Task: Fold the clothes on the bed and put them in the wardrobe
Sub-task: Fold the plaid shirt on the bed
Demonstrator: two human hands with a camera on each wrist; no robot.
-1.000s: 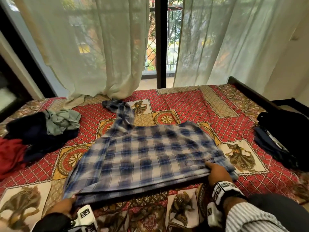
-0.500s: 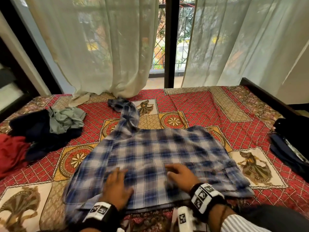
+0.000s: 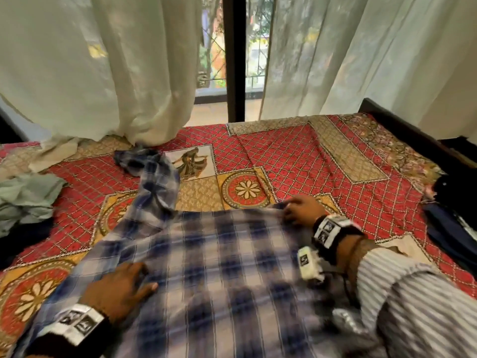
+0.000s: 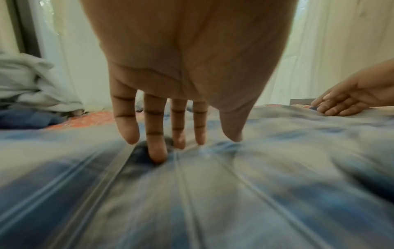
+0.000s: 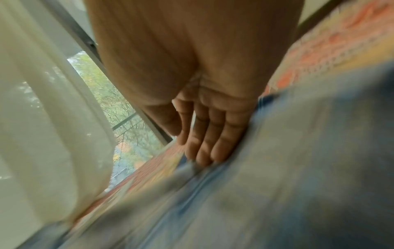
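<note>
- A blue plaid shirt (image 3: 211, 275) lies spread on the near part of the bed (image 3: 335, 164), one sleeve trailing toward the far left.
- The left hand (image 3: 118, 290) presses flat on it — fingers straight, slightly apart.
- The right hand (image 3: 300, 210) rests at the shirt's far edge, fingers together; whether it pinches cloth, I cannot tell.
- Risk: the loose sleeve may bunch — spoiling the fold.

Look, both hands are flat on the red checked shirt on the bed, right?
Not quite: the shirt is blue and white checked, not red. The head view shows it, and the red belongs to the bedspread under it. The left hand and right hand do rest on it.
</note>
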